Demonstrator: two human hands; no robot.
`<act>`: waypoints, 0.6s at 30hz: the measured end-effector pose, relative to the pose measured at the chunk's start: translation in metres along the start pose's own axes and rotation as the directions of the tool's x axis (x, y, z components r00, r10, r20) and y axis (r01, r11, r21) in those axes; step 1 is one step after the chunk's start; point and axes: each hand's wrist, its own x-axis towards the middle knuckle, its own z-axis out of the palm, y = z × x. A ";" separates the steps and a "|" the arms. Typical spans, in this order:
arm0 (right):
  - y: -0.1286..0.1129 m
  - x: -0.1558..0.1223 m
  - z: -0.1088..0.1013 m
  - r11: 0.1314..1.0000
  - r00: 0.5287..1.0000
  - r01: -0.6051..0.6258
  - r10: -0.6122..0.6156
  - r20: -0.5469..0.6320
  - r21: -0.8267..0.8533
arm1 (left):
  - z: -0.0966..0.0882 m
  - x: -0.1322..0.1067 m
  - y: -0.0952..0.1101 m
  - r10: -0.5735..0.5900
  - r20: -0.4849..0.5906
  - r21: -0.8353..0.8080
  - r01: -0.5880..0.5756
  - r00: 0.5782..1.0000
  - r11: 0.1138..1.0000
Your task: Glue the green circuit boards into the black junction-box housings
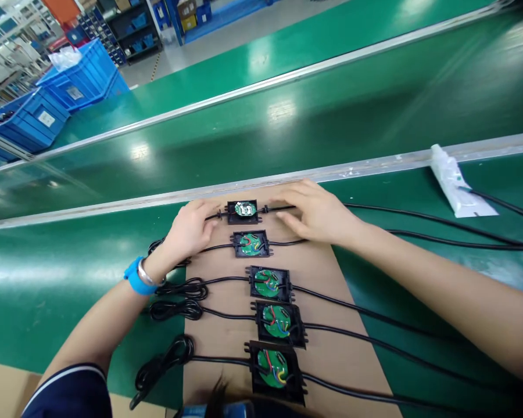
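Note:
Beyond the other units, at the far end of the cardboard, lies a small black case (230,219) with a round circuit board (246,209) inside; white material shows on the board. To its left, my left hand (192,228) is curled around the black cable (213,216), with thumb and forefinger on either side of it. My right hand (316,212) spreads its fingers over the cable (283,208) on the other side, thumb apart. Nearer me, several open black cases (270,284) with green boards and coloured wires lie in a column.
Coiled cables (176,309) lie left of the cardboard sheet (226,334). A white tube (455,180) rests at the right on the green bench (91,249). A metal rail (157,201) runs behind the work. Blue bins (81,78) stand at the far left.

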 end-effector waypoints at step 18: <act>-0.046 0.020 -0.030 0.986 0.936 0.003 0.056 0.346 -0.167 | -0.001 0.027 0.009 -0.080 -0.104 -0.175 0.061 0.991 0.983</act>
